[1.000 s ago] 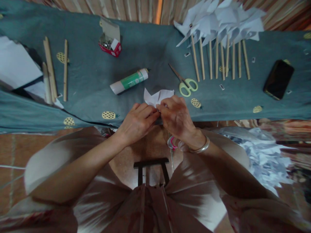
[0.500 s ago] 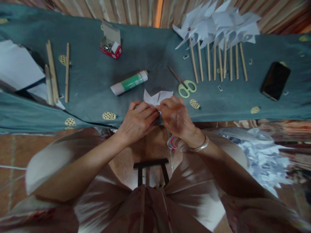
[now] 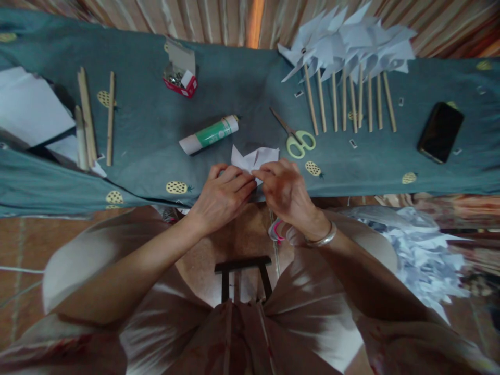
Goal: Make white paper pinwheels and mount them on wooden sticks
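Observation:
A white paper pinwheel [image 3: 258, 158] with pointed, folded blades lies at the table's near edge, partly hidden by my fingers. My left hand [image 3: 226, 195] is closed on its left side, fingers bent over the paper. From the right, my right hand [image 3: 287, 190] pinches or presses at its centre with the fingertips. Just beyond the hands are a green-and-white glue stick [image 3: 211, 135], lying on its side, and scissors [image 3: 297, 139] with light green handles.
Finished-looking pinwheels on sticks [image 3: 347, 47] lie at the back right, a phone [image 3: 440, 132] beyond them. A red box [image 3: 182, 82] of small metal pieces stands open. Wooden sticks [image 3: 86, 122] and white paper sheets [image 3: 31, 107] lie left. A bag of paper scraps [image 3: 422, 250] is on the floor.
My right hand has shifted slightly right and its fingers have extended, showing more of the paper's near side. The left hand stays on the paper.

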`<control>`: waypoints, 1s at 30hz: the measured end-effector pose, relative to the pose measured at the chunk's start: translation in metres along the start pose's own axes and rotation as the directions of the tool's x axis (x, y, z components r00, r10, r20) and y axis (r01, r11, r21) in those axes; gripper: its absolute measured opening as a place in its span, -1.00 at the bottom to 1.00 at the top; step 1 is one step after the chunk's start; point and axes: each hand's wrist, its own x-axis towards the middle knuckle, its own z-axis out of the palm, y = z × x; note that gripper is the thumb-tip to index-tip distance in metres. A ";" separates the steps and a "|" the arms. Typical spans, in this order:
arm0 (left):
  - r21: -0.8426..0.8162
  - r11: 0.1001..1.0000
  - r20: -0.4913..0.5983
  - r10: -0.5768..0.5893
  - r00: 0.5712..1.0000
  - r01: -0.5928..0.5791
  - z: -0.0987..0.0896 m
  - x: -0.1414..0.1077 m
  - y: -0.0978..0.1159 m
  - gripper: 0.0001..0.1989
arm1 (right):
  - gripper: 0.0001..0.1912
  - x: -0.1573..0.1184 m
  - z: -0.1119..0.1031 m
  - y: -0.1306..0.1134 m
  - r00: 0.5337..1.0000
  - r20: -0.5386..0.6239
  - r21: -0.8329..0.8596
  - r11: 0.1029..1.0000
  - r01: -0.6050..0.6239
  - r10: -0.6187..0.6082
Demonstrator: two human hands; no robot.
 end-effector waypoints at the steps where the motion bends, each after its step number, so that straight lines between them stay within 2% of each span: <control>1: -0.005 1.000 -0.005 0.003 1.000 -0.003 0.000 0.000 0.000 -0.83 | -0.68 -0.002 -0.002 0.003 0.999 -0.030 0.048 0.999 -0.008 0.010; 5: -0.016 1.000 -0.025 0.009 1.000 -0.009 -0.002 0.002 0.001 -0.83 | -0.68 -0.008 -0.009 0.017 0.971 -0.150 0.132 0.977 -0.165 0.184; 7: -0.006 1.000 -0.030 0.011 0.999 -0.011 -0.004 0.003 0.001 -0.83 | -0.74 -0.008 -0.010 0.021 0.950 -0.171 0.131 0.962 -0.240 0.260; 9: 0.002 1.000 -0.033 0.014 0.999 -0.014 -0.004 0.004 0.001 -0.82 | -0.80 -0.008 -0.008 0.024 0.942 -0.175 0.134 0.955 -0.266 0.287; 14: 0.001 1.000 -0.034 0.011 0.999 -0.011 -0.002 0.003 0.000 -0.83 | -0.84 -0.007 0.000 0.026 0.941 -0.202 0.134 0.959 -0.249 0.272; 22: -0.033 0.999 -0.032 -0.002 0.999 0.001 0.000 0.002 -0.001 -0.81 | -0.82 -0.004 -0.001 0.032 0.929 -0.208 0.114 0.951 -0.289 0.307; 26: -0.032 0.999 -0.025 -0.002 1.000 0.001 -0.001 0.002 -0.001 -0.82 | -0.84 0.000 0.000 0.029 0.940 -0.206 0.151 0.958 -0.243 0.271; 30: -0.029 1.000 -0.040 0.007 0.999 -0.008 -0.001 0.002 -0.001 -0.84 | -0.80 0.001 -0.003 0.025 0.967 -0.191 0.133 0.981 -0.143 0.167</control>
